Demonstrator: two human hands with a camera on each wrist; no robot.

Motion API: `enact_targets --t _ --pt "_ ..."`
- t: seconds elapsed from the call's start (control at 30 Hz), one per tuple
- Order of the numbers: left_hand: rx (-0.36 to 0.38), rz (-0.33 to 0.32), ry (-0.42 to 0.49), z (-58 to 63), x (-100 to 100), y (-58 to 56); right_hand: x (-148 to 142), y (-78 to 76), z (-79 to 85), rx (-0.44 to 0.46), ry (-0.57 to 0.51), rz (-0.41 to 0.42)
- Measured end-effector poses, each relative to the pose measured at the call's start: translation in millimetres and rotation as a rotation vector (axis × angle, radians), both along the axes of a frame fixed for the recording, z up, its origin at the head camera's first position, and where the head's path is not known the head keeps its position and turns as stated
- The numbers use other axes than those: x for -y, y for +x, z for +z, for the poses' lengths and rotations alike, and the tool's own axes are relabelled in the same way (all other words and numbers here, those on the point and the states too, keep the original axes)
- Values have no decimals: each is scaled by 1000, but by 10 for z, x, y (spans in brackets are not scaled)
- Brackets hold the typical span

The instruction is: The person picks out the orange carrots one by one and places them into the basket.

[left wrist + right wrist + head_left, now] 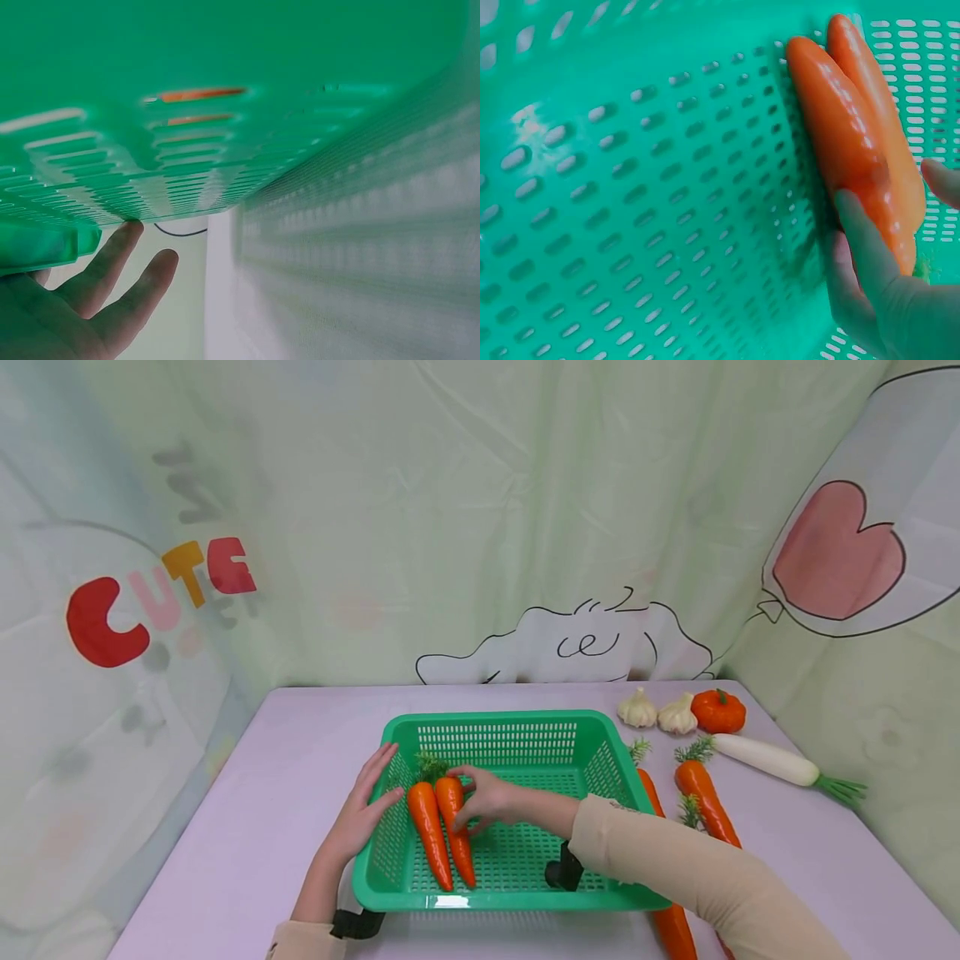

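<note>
A green plastic basket stands in the middle of the table. Inside, along its left side, lie two orange carrots side by side: a left carrot and a right carrot, their leafy tops toward the back. My right hand reaches into the basket and holds the right carrot near its thick end. In the right wrist view, fingers lie against that carrot. My left hand rests at the basket's left rim with its fingers extended; the left wrist view shows it beside the slotted wall.
Right of the basket lie more carrots, partly under my right sleeve. Behind them are two garlic bulbs, a small orange pumpkin and a white radish. A printed curtain hangs behind the table.
</note>
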State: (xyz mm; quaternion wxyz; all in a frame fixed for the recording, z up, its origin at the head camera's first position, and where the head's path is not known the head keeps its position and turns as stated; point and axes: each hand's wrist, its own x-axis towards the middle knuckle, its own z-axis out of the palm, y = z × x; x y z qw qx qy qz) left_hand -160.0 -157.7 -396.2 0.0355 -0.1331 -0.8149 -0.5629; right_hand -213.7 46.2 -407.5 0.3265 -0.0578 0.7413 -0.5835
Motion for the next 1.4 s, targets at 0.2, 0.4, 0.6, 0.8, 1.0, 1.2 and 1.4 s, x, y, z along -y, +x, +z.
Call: enact_targets --t 0.2,0.4,0.6,0.8,1.0,1.2,1.4 --pt "4 1 -6 12 0 4 -55 -6 66 11 2 16" --pt "-16 -2 3 -117 45 -55 -94 2 145 -30 56 13" --pt "-43 7 -14 -334 118 -152 -141 22 220 -60 78 72" --pt "-30 12 -3 -375 131 -167 -194 44 382 -83 55 130" --pt "-18 15 -4 -372 128 -169 -301 99 543 -148 38 181" --pt "-25 8 5 -359 120 -171 -504 115 698 -186 -37 181" --pt "-32 -3 4 -356 110 -181 -760 171 849 -282 -4 186"
